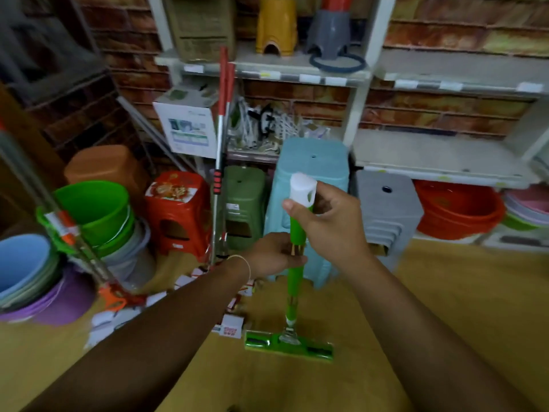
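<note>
Gripping the green mop handle just under its white cap, my right hand has thumb and fingers curled round it, I judge to steady the top. My left hand wraps the shaft lower down, so the mop stands upright. Its mop head lies flat on the floor, short of the far edge where a blue stool and a grey stool stand.

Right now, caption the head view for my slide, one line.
Left hand grips the shaft of a green mop, right hand holds it below the white cap, mop head on the floor.
</note>
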The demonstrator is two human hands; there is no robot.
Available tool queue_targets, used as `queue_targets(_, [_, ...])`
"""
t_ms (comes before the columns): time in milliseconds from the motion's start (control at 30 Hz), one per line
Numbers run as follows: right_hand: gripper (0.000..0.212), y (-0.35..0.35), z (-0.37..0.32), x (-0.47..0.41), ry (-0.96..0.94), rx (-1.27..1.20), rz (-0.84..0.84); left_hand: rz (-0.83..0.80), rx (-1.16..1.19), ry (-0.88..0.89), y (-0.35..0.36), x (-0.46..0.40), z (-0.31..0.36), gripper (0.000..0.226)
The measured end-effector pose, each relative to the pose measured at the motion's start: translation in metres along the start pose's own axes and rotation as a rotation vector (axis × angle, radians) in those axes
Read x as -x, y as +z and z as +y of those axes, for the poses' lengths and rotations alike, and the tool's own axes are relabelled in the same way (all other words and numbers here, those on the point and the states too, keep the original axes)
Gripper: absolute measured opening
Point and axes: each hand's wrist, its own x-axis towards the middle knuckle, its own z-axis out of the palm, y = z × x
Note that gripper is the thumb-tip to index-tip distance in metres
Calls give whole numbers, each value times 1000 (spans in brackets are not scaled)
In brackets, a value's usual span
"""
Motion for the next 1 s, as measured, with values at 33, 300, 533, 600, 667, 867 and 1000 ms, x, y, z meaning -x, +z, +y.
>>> queue_targets(33, [22,5,-8,2,-17,-19,-17,6,14,3,-5,10,4,31])
queue_targets(300, [19,62,-66,25,-68,-145,-217,65,-39,-28,-61,97,5,22])
queue_targets(533, [25,130,-118,59,-126,-258,-382,70,-59,-57,-113,183,-23,22])
queue_targets(600, [24,153,-135,72,-155,-285,-434,89,-75,-63,-129,212,-34,35])
queue_targets(667, [24,178,-154,88,-179,-319,-469,119,-68,-72,-147,243,-47,33])
queue_targets(867, [27,262,-211,139,-225,-383,-557,280,-67,-32,-195,345,-99,25])
queue_targets(1000, [25,319,-251,169,-258,-457,-606,427,-1,12,-226,414,-141,21])
